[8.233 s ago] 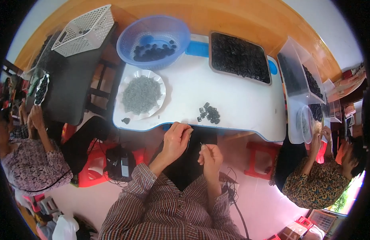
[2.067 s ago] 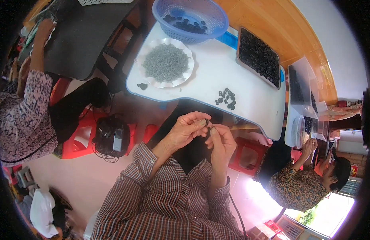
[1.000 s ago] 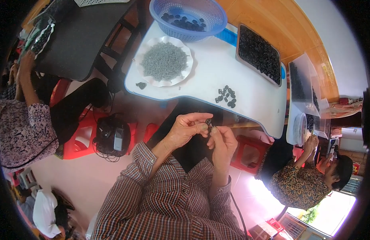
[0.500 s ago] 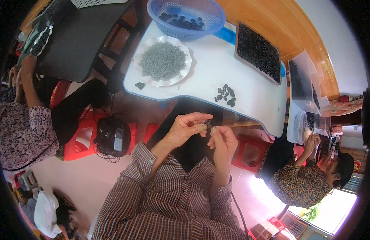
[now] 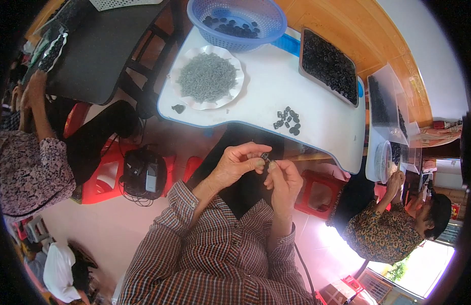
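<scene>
Between thumb and fingers, my left hand (image 5: 240, 163) pinches a small black part (image 5: 265, 156) over my lap. My right hand (image 5: 285, 178) is closed right beside it, thumb and forefinger pressed together at the part's lower side. Whatever the right fingertips hold is too small to make out. On the white table (image 5: 261, 96) ahead, a loose cluster of small black parts (image 5: 287, 120) lies near the front edge. A scalloped white plate (image 5: 238, 91) at the left is heaped with small grey, translucent stick-like pieces (image 5: 205, 77).
A blue perforated basket (image 5: 240, 43) with black parts and a tray (image 5: 327, 66) full of black pieces stand at the back. One dark scrap (image 5: 178, 109) lies at the table's left. Co-workers sit left (image 5: 34, 168) and right (image 5: 388, 229), near red stools (image 5: 317, 193).
My hands stay almost still, with only a slight shift of the fingertips around the black part. The left co-worker's hands have moved a little.
</scene>
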Action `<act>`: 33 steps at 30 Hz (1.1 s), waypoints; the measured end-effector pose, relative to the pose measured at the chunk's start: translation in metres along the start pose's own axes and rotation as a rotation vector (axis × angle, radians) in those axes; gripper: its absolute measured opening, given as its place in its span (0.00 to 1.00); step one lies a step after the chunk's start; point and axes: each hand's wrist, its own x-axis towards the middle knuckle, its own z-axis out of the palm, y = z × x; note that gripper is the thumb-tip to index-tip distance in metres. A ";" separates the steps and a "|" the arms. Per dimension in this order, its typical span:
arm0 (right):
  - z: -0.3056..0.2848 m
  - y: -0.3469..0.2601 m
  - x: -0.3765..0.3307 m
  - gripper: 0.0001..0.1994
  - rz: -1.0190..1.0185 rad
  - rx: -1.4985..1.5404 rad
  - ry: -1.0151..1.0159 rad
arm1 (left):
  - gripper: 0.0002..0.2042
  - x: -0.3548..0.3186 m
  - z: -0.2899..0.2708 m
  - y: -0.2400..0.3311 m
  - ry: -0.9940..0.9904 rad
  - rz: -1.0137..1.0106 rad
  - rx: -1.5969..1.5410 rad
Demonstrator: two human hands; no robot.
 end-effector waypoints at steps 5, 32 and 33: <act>0.000 0.000 0.002 0.04 -0.012 0.005 0.000 | 0.16 0.002 0.000 -0.001 -0.006 0.016 0.016; -0.008 0.001 0.001 0.05 0.049 -0.078 -0.030 | 0.16 0.000 0.002 -0.007 -0.075 0.141 0.228; -0.007 0.000 0.001 0.05 0.053 -0.072 -0.032 | 0.16 0.001 0.002 -0.006 -0.082 0.139 0.231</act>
